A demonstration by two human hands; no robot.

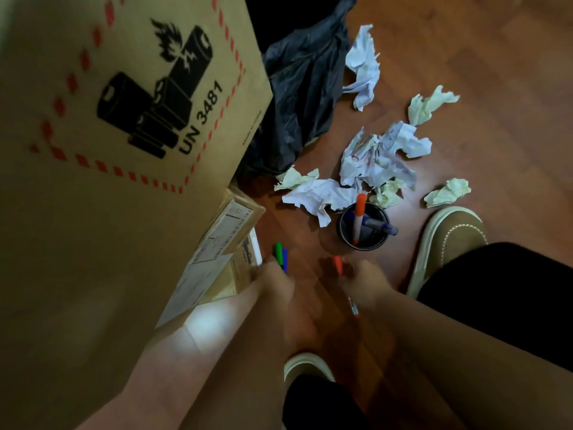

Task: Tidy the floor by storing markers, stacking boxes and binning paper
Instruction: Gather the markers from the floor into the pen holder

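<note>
Low over a reddish wooden floor, beside a tall brown cardboard box printed with a battery hazard symbol. Left hand clenched around a green marker and a blue marker, caps poking out above the knuckles. Right hand grasping an orange-capped marker, blurred by motion. Just beyond, a round black cup already holding an orange marker and dark ones. Crumpled white and pale yellow paper scattered past the cup, next to a black bin bag. Risk, as a judgement: crowded, light cup likely tipped by a hurried drop, spilling markers back out; two markers in one fist liable to slip.
</note>
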